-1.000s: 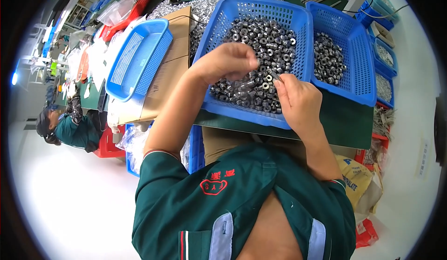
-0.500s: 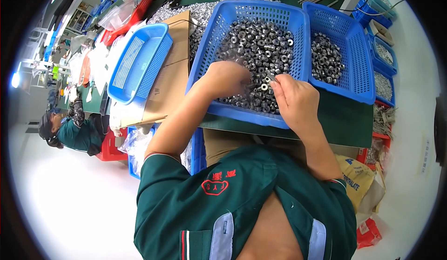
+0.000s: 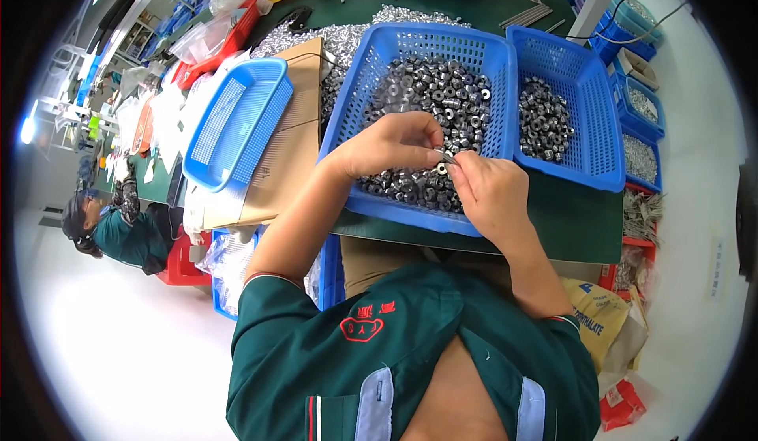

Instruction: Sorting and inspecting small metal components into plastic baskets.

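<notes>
Where hands (image 3: 391,143) (image 3: 495,194) meet, a metal piece (image 3: 448,158) shows; parts (image 3: 448,93) lie below.

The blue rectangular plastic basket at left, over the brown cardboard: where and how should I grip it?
I'd likely take the blue rectangular plastic basket by its rim, midway along the right-hand long side, coming from above. It sits open side up, that rim shows uncovered, and this side faces the left hand.

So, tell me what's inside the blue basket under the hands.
The basket holds a heap of small metal pieces, many with a hole. The left hand and right hand cover part; what lies beneath the top pieces can't be seen.
</notes>
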{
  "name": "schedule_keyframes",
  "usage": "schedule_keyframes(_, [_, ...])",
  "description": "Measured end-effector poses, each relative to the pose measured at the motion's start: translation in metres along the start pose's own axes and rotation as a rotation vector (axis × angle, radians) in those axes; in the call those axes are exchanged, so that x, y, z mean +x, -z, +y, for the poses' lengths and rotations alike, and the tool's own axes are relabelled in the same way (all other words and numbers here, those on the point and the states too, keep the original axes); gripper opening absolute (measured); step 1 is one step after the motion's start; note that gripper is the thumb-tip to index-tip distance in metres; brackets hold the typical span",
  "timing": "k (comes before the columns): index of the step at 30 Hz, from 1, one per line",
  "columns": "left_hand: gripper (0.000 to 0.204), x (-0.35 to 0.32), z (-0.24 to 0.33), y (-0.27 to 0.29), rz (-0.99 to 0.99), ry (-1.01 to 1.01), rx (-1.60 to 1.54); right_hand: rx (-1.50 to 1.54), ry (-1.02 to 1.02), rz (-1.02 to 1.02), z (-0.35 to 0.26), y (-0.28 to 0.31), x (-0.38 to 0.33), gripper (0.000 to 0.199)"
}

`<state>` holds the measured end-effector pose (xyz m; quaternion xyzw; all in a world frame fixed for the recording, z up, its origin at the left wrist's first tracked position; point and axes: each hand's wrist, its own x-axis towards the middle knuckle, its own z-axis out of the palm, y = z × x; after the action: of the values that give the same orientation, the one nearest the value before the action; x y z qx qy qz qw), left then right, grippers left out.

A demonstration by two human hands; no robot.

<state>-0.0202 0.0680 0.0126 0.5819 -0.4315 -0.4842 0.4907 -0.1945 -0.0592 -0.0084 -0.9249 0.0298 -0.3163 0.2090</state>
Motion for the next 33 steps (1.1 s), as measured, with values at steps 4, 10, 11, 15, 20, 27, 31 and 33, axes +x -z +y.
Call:
schedule_keyframes(4, [0.022,0.001,0.003,-0.002,-0.069,0.055,-0.132,0.005,-0.001,0.013,0.003,-0.001,-0.001,0.018])
schedule_keyframes(10, [0.017,0.003,-0.009,-0.006,0.002,0.031,-0.178,-0.010,0.016,0.031,0.003,-0.005,-0.002,0.017])
schedule_keyframes(11, [0.017,0.004,-0.009,-0.006,-0.001,0.032,-0.179,-0.041,0.027,0.035,0.002,-0.004,-0.002,0.016])
schedule_keyframes(15, [0.019,0.009,-0.007,-0.004,-0.051,0.117,-0.298,-0.157,0.078,0.060,0.000,-0.003,-0.001,0.014])
schedule_keyframes(20, [0.022,0.015,-0.006,-0.003,-0.065,0.188,-0.343,-0.152,0.111,0.112,0.002,-0.001,0.001,0.013])
schedule_keyframes(27, [0.021,0.031,0.009,-0.008,0.076,0.161,-0.232,0.605,-0.359,0.178,0.001,0.024,-0.019,0.016])
schedule_keyframes(31, [0.018,0.043,0.039,-0.018,0.042,0.008,0.012,1.530,0.031,0.222,-0.002,0.123,-0.043,0.015])
schedule_keyframes(33, [0.020,0.072,0.067,-0.039,0.053,-0.037,0.284,1.606,0.646,0.211,-0.026,0.183,-0.057,0.016])
